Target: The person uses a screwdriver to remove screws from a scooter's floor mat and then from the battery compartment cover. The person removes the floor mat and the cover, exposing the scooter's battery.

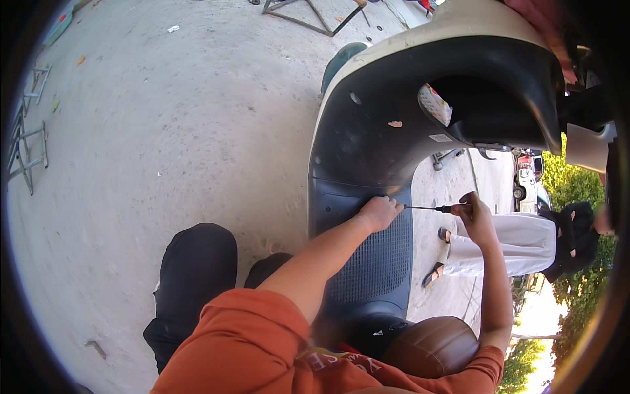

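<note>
You're outdoors on a broad stretch of pale, sandy concrete ground (164,131), sunlit, scuffed and dotted with small scraps. Right under your hands sits a scooter (367,118): its dark inner front panel rises just beyond your fingers, cream bodywork curving over the top. Your left hand (379,212) rests curled, fingers folded against the seam where that panel meets the ribbed black footboard (374,262). Your right hand (474,215) is closed around the red-and-black handle of a screwdriver (433,208); its thin shaft runs level toward your left hand, the tip touching or just beside your left fingers. Whether it sits in a screw, you can't tell from here.

Below your right arm shows the brown seat (433,345). Your black-trousered knee (197,262) is down on the ground, left of your left arm. Beyond your right hand, a person in white trousers and a dark top (525,243) stands on the ground, with green shrubs and a parked vehicle (525,177) behind. Far off to the left of your hands, metal frames (26,151) stand on the concrete; another frame (308,16) lies well beyond the scooter.
</note>
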### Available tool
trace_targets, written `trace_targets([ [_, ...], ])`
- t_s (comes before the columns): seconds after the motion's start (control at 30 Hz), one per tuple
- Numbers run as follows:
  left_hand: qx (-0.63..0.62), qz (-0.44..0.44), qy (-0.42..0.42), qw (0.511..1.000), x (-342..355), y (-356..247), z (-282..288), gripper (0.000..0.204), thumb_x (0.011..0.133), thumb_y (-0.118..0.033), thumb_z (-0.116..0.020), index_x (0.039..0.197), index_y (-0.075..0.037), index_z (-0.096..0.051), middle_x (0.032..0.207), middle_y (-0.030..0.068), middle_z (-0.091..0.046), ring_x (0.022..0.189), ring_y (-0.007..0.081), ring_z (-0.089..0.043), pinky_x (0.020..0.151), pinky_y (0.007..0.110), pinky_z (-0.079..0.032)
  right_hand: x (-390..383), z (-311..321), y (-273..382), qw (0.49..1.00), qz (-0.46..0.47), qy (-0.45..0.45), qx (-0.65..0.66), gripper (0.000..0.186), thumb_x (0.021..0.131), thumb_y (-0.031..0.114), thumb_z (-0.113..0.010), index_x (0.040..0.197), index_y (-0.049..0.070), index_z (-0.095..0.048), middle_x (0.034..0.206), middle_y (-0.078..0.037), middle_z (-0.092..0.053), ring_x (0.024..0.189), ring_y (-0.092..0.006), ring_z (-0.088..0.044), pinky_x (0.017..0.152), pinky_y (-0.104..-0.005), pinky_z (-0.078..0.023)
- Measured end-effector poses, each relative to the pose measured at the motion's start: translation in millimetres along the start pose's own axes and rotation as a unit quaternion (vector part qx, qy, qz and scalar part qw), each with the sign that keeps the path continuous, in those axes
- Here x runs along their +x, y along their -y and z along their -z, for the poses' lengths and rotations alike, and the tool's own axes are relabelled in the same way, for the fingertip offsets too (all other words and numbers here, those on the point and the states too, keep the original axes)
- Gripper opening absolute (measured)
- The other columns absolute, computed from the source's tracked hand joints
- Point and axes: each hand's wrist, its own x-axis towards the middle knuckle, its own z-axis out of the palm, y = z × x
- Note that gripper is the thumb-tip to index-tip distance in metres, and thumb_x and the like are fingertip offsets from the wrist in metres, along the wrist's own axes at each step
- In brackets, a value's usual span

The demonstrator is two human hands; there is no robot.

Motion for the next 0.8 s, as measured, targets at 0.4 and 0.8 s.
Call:
trace_targets([
  [0.4,-0.003,0.014,0.038,0.999,-1,3,6,0.025,0.096,-0.013,-0.048,0.119,-0.008,-0.058,0.11,0.0109,-0.066,0.105,0.0279,-0.065,0.09,0.04,-0.054,1,-5,-13,0.999,0.024,-0.018,0.03,0.022,0.093,0.009,-0.07,0.103,-0.001,-0.053,0.087,-0.015,-0.068,0.083,-0.0315,-0.068,0.073,-0.0405,-0.051],
  [0.8,0.04,0.012,0.03,0.999,13,11,9,0.019,0.098,-0.016,-0.046,0.111,-0.007,-0.056,0.103,0.0141,-0.068,0.097,0.034,-0.068,0.079,0.048,-0.056,19,7,-19,0.984,0.147,-0.026,-0.094,0.032,0.092,0.012,-0.07,0.119,0.006,-0.055,0.095,-0.011,-0.07,0.094,-0.0341,-0.067,0.087,-0.0437,-0.052],
])
